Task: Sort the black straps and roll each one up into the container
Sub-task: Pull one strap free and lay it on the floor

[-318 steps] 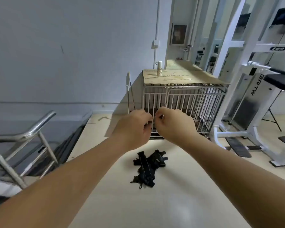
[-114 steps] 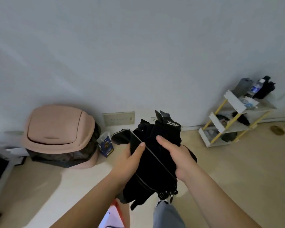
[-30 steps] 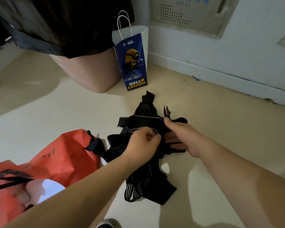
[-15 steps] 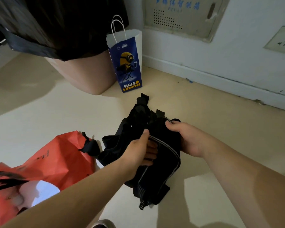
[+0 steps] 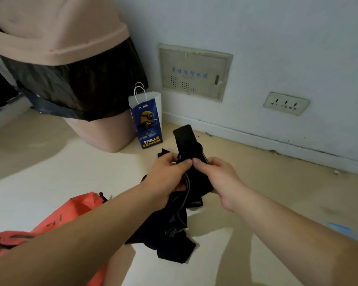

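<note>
Head view. Against half a second earlier: tipped upward, so taking in the lid of the pink swing-top bin at upper left and the whole wall socket at right. Hands drawn closer together at frame centre, thumbs now nearly tip to tip. Bundle of black straps no longer spread between the palms but gathered and hanging down to lower centre, lowest fold close to or on the pale floor; cannot tell which. One flat strap end now sticking up above the knuckles, near the blue paper bag.

Left hand: curled round the upper part of the bundle, thumb pressed on top, fingers wrapped underneath and mostly hidden by fabric. Right hand: likewise closed on the straps, thumb on top beside the left thumb, fingers tucked under the black fabric. Both clamped on the same bundle, with a thin grey-edged strap running down between them.

Orange-red bag at lower left, partly behind the left forearm, just beside the hanging straps; touching or not, cannot tell. Black bin liner draped over the bin's rim below the lid. Blue paper bag upright between bin and wall, white handles up. Beige wall panel with blue lettering above centre.
</note>
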{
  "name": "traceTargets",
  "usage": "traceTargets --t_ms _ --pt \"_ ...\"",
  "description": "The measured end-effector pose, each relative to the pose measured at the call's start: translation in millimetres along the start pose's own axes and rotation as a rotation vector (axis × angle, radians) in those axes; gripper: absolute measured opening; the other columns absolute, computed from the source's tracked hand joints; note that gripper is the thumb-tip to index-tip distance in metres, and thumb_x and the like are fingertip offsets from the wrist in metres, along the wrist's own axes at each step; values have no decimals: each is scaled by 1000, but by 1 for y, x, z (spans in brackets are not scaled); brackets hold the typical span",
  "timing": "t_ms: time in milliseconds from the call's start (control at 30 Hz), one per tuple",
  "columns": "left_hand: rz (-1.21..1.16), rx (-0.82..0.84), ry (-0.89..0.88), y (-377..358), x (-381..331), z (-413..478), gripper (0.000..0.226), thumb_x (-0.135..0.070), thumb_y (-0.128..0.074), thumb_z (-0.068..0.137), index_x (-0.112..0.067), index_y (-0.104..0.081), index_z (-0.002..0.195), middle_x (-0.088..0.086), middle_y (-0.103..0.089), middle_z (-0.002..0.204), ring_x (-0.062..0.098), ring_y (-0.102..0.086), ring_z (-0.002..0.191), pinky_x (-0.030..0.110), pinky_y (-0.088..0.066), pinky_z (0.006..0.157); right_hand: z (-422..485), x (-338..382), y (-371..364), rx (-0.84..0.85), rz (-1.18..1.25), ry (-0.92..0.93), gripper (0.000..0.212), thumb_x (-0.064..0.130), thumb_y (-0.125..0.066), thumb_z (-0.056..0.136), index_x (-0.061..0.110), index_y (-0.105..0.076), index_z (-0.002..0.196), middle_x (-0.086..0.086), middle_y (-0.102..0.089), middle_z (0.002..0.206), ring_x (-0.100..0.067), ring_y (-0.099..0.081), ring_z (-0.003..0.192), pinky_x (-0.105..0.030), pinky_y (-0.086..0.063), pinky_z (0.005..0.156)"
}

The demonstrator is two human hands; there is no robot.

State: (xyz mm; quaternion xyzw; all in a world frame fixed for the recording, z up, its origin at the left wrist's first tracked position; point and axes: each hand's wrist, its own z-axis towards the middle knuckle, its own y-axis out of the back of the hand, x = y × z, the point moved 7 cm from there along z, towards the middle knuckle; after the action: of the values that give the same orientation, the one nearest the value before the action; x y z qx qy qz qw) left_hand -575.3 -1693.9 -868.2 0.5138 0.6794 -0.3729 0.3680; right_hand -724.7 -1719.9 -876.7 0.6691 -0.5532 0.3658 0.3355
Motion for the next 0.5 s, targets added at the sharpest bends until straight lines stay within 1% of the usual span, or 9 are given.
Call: traceTargets --t_ms 33,67,133,233,333,400,467,500 --pt "47 33 -32 -9 -10 -13 16 -17 -67 101 -7 -67 114 13 -76 96 21 -77 80 30 -58 59 -16 4 10 -79 -2 45 27 34 -79 94 11 -70 103 -15 -80 100 -23 -78 81 -28 -58 60" --pt "110 71 -70 -19 -18 -26 14 -18 -67 102 -9 -68 112 11 -76 94 20 -76 78 29 -57 59 -32 9 20 -134 8 84 24 33 -78 95 13 -69 105 -13 -80 99 -21 -78 82 -25 -56 60" --pt "239 144 -168 -40 -37 -52 11 -21 -65 103 -12 -70 108 8 -77 89 18 -75 77 31 -60 63 -64 21 40 -211 53 149 20 32 -76 97 19 -68 108 -11 -78 100 -20 -77 85 -25 -52 62" --pt "356 240 -335 -75 -69 -94 15 -17 -56 107 -16 -71 107 3 -79 86 16 -75 75 31 -63 66 -110 48 71 -281 120 230 18 29 -77 97 20 -69 110 -9 -77 101 -19 -77 86 -24 -51 65" --pt "403 333 -417 -108 -92 -136 24 -17 -48 111 -16 -71 113 5 -80 92 20 -77 83 35 -62 69 -157 72 100 -352 144 304 13 26 -78 96 22 -72 106 -5 -77 96 -14 -76 80 -20 -51 62" --pt "423 372 -448 -126 -101 -162 29 -18 -43 112 -13 -71 116 8 -79 96 22 -77 89 36 -62 71 -188 83 118 -393 181 338 12 22 -80 94 21 -74 104 -4 -77 93 -10 -76 72 -17 -52 57" --pt "421 390 -473 -141 -106 -186 33 -19 -39 113 -12 -71 117 12 -79 99 23 -76 89 37 -61 70 -215 89 133 -425 236 372 13 17 -81 92 18 -74 103 -4 -77 91 -4 -74 62 -13 -51 50" --pt "421 386 -489 -146 -107 -196 33 -19 -39 113 -13 -71 116 11 -79 98 22 -76 88 38 -62 70 -228 91 139 -437 258 383 14 16 -82 92 16 -74 103 -4 -78 90 -4 -73 59 -14 -50 48"
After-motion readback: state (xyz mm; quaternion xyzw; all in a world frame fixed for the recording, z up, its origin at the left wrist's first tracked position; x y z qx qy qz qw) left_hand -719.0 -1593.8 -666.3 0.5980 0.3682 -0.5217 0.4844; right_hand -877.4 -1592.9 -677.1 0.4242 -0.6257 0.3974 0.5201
